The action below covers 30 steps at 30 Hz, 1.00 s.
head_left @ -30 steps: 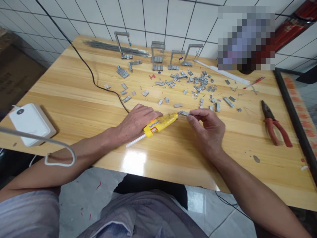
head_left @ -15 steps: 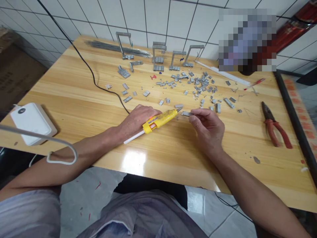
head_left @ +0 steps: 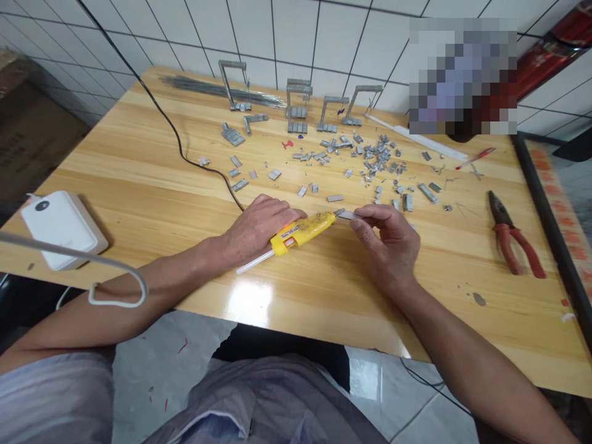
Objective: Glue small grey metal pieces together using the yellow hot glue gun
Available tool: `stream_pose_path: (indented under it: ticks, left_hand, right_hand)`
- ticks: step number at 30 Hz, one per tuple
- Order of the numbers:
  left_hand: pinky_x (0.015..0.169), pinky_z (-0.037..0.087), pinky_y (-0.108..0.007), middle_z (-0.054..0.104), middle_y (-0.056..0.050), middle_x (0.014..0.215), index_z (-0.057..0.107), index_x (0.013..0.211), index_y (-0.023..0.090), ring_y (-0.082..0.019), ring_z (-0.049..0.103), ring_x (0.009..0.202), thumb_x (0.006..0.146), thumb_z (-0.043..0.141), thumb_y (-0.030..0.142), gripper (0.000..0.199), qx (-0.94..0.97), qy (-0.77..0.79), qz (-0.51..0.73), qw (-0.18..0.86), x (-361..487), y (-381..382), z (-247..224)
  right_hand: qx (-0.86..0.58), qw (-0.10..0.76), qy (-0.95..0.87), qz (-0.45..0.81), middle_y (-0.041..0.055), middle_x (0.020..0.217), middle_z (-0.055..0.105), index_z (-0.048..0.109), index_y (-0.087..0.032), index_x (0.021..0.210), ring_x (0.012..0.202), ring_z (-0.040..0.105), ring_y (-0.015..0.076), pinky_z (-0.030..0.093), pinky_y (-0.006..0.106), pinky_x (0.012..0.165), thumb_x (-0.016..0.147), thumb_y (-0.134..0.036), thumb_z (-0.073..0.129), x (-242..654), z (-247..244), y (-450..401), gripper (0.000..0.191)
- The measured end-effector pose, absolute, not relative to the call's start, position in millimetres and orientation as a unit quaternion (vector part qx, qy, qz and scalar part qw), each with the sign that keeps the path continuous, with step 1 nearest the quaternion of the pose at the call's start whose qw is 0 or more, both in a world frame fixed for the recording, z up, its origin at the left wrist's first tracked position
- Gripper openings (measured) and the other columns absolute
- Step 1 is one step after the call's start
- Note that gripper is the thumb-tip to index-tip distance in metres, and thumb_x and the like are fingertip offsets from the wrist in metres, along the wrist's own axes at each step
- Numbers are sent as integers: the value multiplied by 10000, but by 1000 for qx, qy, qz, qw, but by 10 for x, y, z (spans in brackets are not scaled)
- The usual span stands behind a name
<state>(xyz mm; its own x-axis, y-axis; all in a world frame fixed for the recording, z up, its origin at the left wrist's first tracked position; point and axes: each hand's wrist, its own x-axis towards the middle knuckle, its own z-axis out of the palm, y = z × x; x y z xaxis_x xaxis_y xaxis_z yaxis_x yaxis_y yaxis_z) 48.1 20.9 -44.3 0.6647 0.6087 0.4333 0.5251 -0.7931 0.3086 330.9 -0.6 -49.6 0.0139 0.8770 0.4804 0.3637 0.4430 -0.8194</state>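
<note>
At the wooden table (head_left: 139, 179), the left hand (head_left: 254, 229) and right hand (head_left: 392, 243) face each other. The left's fingers, partly hidden, wrap a yellow glue gun (head_left: 305, 231); the right's thumb and fingertips pinch a grey strip (head_left: 346, 215), apparently steadying its free end at the nozzle (head_left: 339, 213). The gun's long axis slants, pointing right and slightly away from the wearer; the strip lies roughly crosswise, free end leftward.

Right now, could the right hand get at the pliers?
Probably yes: nothing seems to stand between the right hand and the pliers, though it holds a metal strip, which might need putting down first.
</note>
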Motion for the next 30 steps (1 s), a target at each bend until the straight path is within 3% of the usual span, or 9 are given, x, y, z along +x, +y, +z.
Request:
stream_pose_path:
  ticks: [8,13,19,30]
  left_hand:
    - [886,467,-370,787,-77,1030,672,1277,191,-218,721,957,1170,423,431,362,898,349,245,110,439,226,-422]
    - [879,499,-346,801,-74,1072,672,1261,190,-206,742,986,1141,482,391,301,891,347,250,152,429,255,-413]
    - [853,522,-337,811,-69,1044,670,1260,199,-193,756,964,1125,504,346,259,895,310,277,161,461,256,-452]
    - [913,535,-329,813,-68,1094,672,1287,214,-194,757,1022,1114,542,325,243,895,307,256,196,492,230,-432]
  right_hand:
    - [-456,555,-634,287,-5,920,752,809,-310,1078,810,675,162,557,351,795,968,-380,823,3326,-529,13,132]
    - [-457,552,-558,419,-11,879,747,810,-294,1036,774,671,155,577,321,750,835,-510,938,3325,-512,59,321]
    - [-431,537,-455,565,-42,760,723,845,-311,943,660,596,109,487,253,622,697,-514,1029,3303,-461,107,368]
    - [-441,551,-425,566,-41,713,701,846,-303,873,656,557,118,454,276,624,660,-495,1045,3256,-421,81,349]
